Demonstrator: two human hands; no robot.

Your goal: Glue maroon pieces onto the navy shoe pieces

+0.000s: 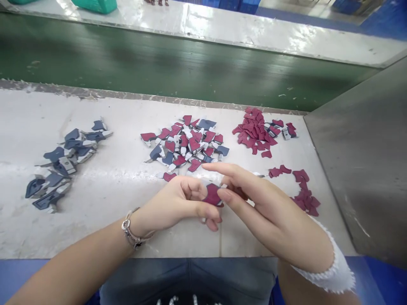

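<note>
In front of me, a small plastic part [212,194] with a maroon face and a pale grey edge is pinched between the thumb and curled fingers of my left hand [181,203]. My right hand [263,203] meets it from the right. Its thumb tip presses at the part's right edge, the index finger reaches out above, and the other fingers curl behind, partly hidden. Just beyond both hands lies a pile of grey-and-white parts [193,144], many with maroon faces.
Dark blue-grey and white parts [68,154] lie at left. Loose maroon pieces [252,131] are heaped at right, with more maroon pieces [305,197] nearer me. A green wall [159,63] bounds the white table [121,169] behind, and a metal panel [359,156] on the right.
</note>
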